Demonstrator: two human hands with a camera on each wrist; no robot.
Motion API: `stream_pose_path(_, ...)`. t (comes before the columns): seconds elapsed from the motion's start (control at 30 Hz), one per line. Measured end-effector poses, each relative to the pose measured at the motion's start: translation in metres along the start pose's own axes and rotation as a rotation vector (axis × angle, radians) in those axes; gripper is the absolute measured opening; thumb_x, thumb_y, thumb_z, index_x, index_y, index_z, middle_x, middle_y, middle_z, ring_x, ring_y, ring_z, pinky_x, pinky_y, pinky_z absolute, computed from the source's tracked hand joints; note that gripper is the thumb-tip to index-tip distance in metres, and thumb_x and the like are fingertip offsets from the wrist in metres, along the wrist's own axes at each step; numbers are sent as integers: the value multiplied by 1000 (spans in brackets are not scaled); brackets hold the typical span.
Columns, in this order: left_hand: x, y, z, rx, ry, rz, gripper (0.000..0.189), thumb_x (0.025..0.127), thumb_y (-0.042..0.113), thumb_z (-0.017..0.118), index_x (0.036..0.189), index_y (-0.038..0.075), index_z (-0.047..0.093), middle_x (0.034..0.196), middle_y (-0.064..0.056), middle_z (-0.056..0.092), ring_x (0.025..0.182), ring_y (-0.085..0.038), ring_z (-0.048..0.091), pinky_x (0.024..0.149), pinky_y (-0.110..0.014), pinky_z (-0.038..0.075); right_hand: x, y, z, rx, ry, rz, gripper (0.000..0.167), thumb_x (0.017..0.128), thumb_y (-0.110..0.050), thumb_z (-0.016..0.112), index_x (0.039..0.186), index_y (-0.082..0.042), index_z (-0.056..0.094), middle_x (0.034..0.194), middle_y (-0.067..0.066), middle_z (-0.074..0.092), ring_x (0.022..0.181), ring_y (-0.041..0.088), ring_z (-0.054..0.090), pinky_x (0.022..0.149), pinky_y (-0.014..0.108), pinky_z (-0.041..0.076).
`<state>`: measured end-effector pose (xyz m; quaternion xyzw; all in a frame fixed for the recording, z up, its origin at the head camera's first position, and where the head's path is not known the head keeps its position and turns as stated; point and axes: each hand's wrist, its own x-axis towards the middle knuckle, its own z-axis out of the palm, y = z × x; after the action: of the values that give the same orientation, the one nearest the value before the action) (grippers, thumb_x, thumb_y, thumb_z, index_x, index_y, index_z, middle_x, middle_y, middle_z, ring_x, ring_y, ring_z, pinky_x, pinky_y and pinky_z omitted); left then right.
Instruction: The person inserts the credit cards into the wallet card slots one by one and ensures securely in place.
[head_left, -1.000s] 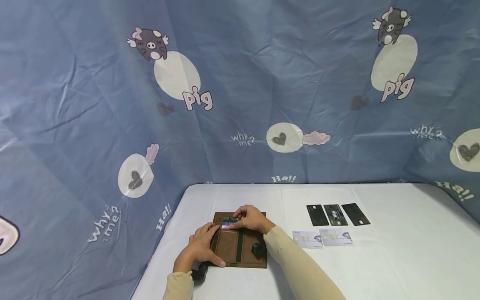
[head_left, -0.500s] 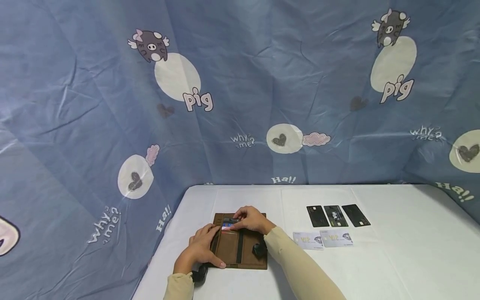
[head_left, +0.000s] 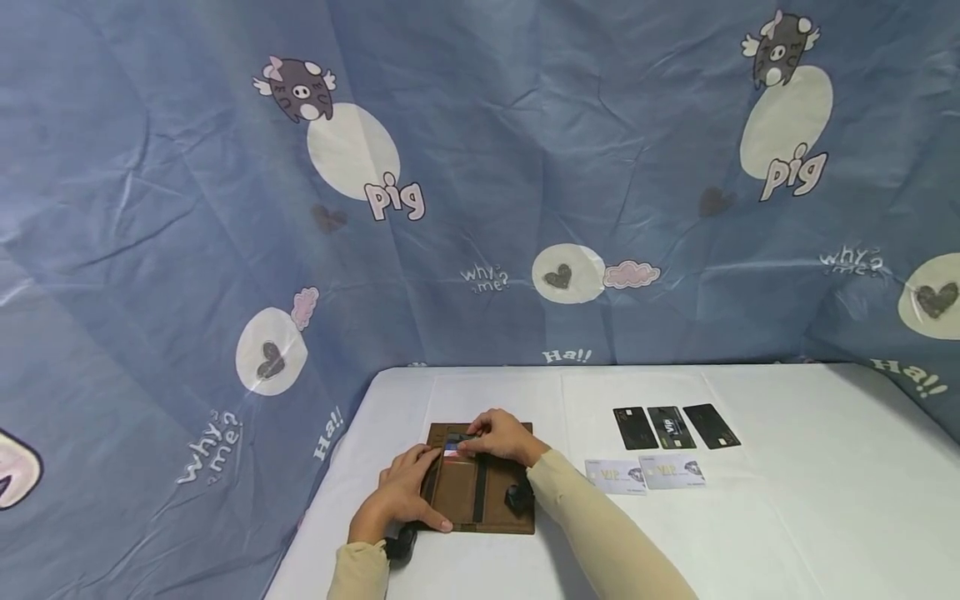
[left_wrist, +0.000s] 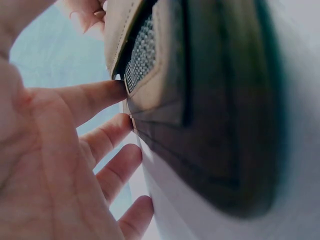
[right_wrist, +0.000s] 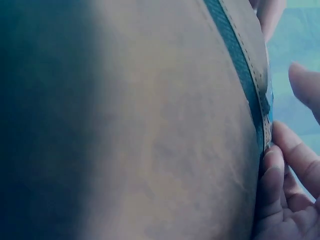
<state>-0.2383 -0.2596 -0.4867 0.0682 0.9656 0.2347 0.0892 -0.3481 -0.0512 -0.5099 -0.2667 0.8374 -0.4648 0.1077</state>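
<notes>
An opened brown leather wallet [head_left: 454, 493] with a dark elastic strip lies on the white table. A bank card [head_left: 451, 452] with blue, white and red colouring shows at the wallet's upper pocket, its lower part hidden inside. My right hand [head_left: 506, 438] has its fingers bent at the card's right side, the thumb over it. In the right wrist view the right thumb [right_wrist: 304, 87] stands a little off the leather, while the index finger touches near the card. My left hand [head_left: 407, 492] steadies the wallet's left edge, with fairly straight fingers [left_wrist: 95, 97] against it.
To the right lie three black cards, among them a VIP card [head_left: 671, 427]. Two silver VIP cards, a left one [head_left: 615, 476] and a right one [head_left: 672, 472], lie nearer. A blue patterned cloth [head_left: 480, 183] hangs behind the table [head_left: 810, 500].
The right thumb has shifted slightly, and less of the card's blue part shows beside it. My left hand, the wallet and the other cards stay in place.
</notes>
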Motion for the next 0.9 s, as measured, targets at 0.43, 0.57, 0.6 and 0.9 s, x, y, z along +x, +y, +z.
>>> stream_pose_path(0.43, 0, 3, -2, -10, 7, 8, 119, 51, 39, 98, 150, 7, 40, 156, -20, 31, 142, -46, 28, 107, -68, 27, -6, -13, -9, -113, -85, -30, 45, 83, -32, 79, 115, -1, 71, 108, 9, 72, 92, 17, 67, 81, 34, 56)
stream_pose_path(0.57, 1, 6, -4, -4, 0, 13, 119, 51, 38, 99, 149, 6, 40, 156, -21, 31, 142, -46, 28, 107, -69, 28, -10, -14, -16, -67, -96, -44, 48, 83, -29, 80, 119, 0, 68, 111, 11, 71, 94, 18, 66, 83, 34, 56)
stream_pose_path(0.6, 1, 6, -3, -2, -5, 13, 119, 51, 38, 98, 149, 5, 40, 156, -21, 32, 142, -47, 28, 107, -69, 28, -11, -14, -18, -46, -102, -44, 49, 82, -28, 80, 120, 0, 67, 112, 12, 71, 95, 18, 66, 84, 34, 56)
stream_pose_path(0.9, -4, 13, -6, -10, -2, -4, 112, 56, 34, 97, 148, 3, 42, 156, -21, 33, 143, -46, 28, 108, -69, 26, -29, -10, -42, 76, -155, -33, 60, 83, -26, 81, 132, 0, 58, 122, 14, 64, 102, 21, 63, 88, 35, 54)
